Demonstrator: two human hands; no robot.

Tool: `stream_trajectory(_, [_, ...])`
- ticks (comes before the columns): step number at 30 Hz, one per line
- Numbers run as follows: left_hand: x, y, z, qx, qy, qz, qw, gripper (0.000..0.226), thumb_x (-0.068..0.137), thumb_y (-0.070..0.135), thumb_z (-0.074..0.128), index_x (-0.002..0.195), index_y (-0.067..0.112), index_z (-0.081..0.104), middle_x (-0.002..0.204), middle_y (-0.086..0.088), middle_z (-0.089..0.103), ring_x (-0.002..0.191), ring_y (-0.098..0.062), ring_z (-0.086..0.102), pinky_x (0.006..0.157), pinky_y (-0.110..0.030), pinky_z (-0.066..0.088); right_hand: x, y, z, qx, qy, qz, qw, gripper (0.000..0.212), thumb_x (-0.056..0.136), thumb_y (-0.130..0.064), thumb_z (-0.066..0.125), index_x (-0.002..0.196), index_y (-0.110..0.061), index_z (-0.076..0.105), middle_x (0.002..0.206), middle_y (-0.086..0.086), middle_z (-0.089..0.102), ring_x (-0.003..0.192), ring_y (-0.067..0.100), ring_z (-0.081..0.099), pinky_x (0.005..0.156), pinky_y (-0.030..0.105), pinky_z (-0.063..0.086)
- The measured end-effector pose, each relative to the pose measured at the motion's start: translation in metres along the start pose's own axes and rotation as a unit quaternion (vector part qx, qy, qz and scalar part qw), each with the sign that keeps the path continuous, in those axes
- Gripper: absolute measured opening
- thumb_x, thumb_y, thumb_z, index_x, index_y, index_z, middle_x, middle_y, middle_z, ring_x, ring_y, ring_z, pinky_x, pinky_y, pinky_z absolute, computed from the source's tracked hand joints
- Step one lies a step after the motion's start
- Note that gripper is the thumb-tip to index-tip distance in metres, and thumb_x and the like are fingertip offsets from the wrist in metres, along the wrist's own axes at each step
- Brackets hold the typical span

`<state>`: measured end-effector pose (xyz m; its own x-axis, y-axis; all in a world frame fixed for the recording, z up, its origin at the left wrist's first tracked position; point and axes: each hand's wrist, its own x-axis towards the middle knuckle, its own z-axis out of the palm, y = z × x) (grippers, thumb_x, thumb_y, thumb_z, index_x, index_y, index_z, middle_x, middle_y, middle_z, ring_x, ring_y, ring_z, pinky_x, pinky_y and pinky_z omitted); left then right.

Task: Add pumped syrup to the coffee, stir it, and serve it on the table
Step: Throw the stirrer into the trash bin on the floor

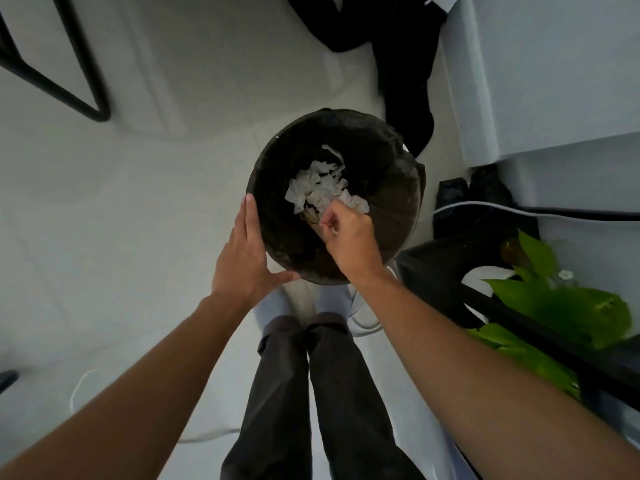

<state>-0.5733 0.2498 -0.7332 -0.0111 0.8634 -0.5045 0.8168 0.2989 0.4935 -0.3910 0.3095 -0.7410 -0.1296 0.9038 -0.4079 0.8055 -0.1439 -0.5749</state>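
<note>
I see no coffee cup or syrup here, so I cannot tell how far the task stands. My left hand (242, 258), fingers straight, steadies the round black lined bin (391, 209); my right hand (349, 237) curls above crumpled white paper (320, 188), grip unclear.

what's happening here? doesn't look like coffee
No coffee or syrup is in view. The person stands over a round black bin on the floor. The left hand rests flat against the bin's rim with fingers straight. The right hand reaches over the opening, fingers curled near crumpled white paper inside; whether it holds a piece is unclear. Green leaves sit to the right.
</note>
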Motion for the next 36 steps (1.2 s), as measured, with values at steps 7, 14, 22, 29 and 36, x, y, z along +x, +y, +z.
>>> stream_trajectory(7, [0.0, 0.001, -0.014, 0.051, -0.019, -0.024, 0.998, 0.147, 0.058, 0.078, 0.074, 0.157, 0.013, -0.012, 0.167, -0.011, -0.005, 0.153, -0.028, 0.007, 0.118, -0.043, 0.025, -0.013, -0.004, -0.009, -0.098, -0.103, 0.037, 0.989, 0.032, 0.098, -0.039, 0.059, 0.09, -0.011, 0.07, 0.083, 0.01, 0.071, 0.081, 0.027, 0.067, 0.068, 0.033, 0.053])
stream_trajectory(14, [-0.009, 0.037, -0.066, 0.11, -0.018, -0.042, 0.993, 0.108, 0.08, 0.083, 0.042, 0.156, 0.01, 0.022, 0.163, -0.015, 0.021, 0.15, -0.032, 0.019, 0.121, -0.044, 0.021, -0.015, -0.04, -0.063, -0.05, -0.093, 0.086, 0.991, 0.037, 0.104, -0.038, 0.045, 0.104, -0.01, 0.069, 0.101, 0.011, 0.072, 0.098, 0.029, 0.066, 0.075, 0.03, 0.047])
stream_trajectory(22, [-0.036, 0.116, -0.163, 0.072, 0.018, -0.012, 0.997, 0.082, 0.092, 0.069, 0.044, 0.148, 0.009, 0.043, 0.153, -0.012, 0.043, 0.144, -0.027, 0.033, 0.117, -0.041, 0.025, -0.034, -0.11, -0.15, -0.004, -0.062, 0.119, 0.991, 0.043, 0.105, -0.04, 0.038, 0.088, -0.012, 0.066, 0.091, 0.011, 0.069, 0.092, 0.028, 0.063, 0.076, 0.03, 0.041])
stream_trajectory(29, [-0.077, 0.185, -0.267, 0.092, 0.068, 0.043, 0.993, 0.078, 0.093, 0.067, 0.045, 0.146, 0.01, 0.046, 0.148, -0.01, 0.048, 0.139, -0.027, 0.039, 0.116, -0.042, 0.029, -0.071, -0.185, -0.243, 0.017, 0.015, 0.125, 0.992, 0.046, 0.105, -0.04, 0.036, 0.091, -0.01, 0.068, 0.081, 0.006, 0.062, 0.081, 0.023, 0.055, 0.075, 0.033, 0.043])
stream_trajectory(36, [-0.108, 0.261, -0.383, 0.125, 0.134, 0.128, 0.975, 0.077, 0.093, 0.067, 0.044, 0.144, 0.009, 0.046, 0.148, -0.012, 0.049, 0.139, -0.028, 0.04, 0.116, -0.043, 0.028, -0.105, -0.268, -0.348, 0.041, 0.1, 0.088, 0.99, 0.042, 0.105, -0.039, 0.038, 0.075, -0.013, 0.055, 0.076, 0.004, 0.054, 0.079, 0.025, 0.051, 0.073, 0.031, 0.038])
